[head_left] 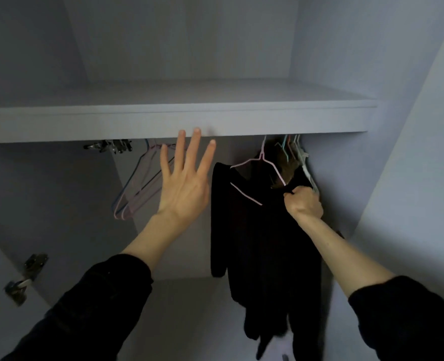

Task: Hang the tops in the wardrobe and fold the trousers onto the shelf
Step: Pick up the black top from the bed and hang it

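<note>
Just under the shelf (179,121), a black top (265,230) hangs lengthwise down on a pink hanger (257,165) — pinched at the collar by the right hand (304,201). Nothing is held by the left hand (184,183), fingers spread, just left of the top; empty hangers (137,188) lie beyond it.

- pale grey wardrobe shelf (241,121) spans the frame, front edge thick, top surface bare where it shows
- rail under the shelf is hidden behind the front edge; hanger hooks go up behind it
- empty wire hangers (135,188) hang at left, bunched and tilted
- black top (262,243) hangs on a pink hanger (261,162) toward the right
- more hangers (297,152) packed at far right beside the side wall
- wardrobe floor (189,308) below, pale; nothing sharp enough to tell lies on it
</note>
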